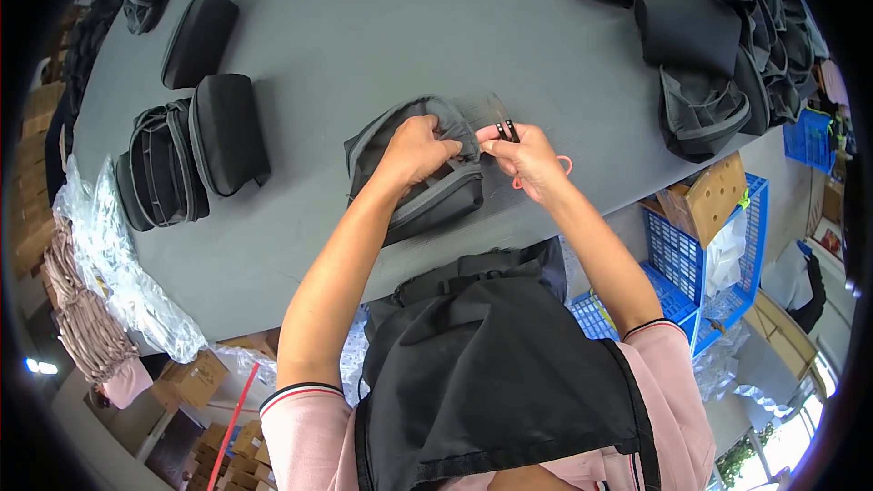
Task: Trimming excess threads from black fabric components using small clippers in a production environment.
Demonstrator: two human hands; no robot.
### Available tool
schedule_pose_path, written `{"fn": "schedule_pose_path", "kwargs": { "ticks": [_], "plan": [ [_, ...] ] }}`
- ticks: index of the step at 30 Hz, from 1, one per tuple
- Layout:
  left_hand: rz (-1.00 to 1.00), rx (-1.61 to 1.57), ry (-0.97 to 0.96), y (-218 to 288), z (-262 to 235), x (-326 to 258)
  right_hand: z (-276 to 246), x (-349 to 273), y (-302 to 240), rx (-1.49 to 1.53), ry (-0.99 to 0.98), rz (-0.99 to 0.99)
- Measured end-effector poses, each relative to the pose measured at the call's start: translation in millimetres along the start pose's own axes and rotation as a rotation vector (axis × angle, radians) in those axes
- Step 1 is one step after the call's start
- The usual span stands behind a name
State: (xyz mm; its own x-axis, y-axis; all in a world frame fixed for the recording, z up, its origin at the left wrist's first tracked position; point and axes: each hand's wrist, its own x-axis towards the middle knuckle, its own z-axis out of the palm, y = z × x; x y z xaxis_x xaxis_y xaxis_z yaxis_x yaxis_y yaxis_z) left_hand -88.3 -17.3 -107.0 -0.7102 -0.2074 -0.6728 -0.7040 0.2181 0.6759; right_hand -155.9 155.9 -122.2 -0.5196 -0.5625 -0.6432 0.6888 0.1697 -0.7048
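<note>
A dark grey zippered pouch (435, 202) lies gaping on the table in front of me, its lighter grey lining in sight. My left hand (420, 147) reaches into the opening with bent fingers, closed on the lining near the right side. At the pouch's right rim, my right hand (527, 159) pinches the edge between thumb and finger. That same hand also keeps a pair of scissors (506, 131) in its grip, thin blades pointing away from me and orange-red handle loops showing below the palm. My fingertips partly hide the spot they hold.
Several black pouches (225, 135) stand on the grey table (318, 45) at the left. A heap of pouches (688, 29) covers the far right corner. Clear plastic wrap (127, 264) hangs over the left edge. Blue crates (675, 250) stand beside the table at the right.
</note>
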Motion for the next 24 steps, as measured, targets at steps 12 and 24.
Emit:
{"fn": "schedule_pose_path", "kwargs": {
  "ticks": [12, 24],
  "plan": [
    [0.128, 0.182, -0.014, 2.7, 14.7, -42.8, 15.2, -14.1, -20.8, -0.493, 0.080, -0.374],
    [0.008, 0.220, 0.052, 2.2, 5.3, -49.3, 30.9, -8.8, -27.4, -0.536, -0.117, -0.239]
  ]
}}
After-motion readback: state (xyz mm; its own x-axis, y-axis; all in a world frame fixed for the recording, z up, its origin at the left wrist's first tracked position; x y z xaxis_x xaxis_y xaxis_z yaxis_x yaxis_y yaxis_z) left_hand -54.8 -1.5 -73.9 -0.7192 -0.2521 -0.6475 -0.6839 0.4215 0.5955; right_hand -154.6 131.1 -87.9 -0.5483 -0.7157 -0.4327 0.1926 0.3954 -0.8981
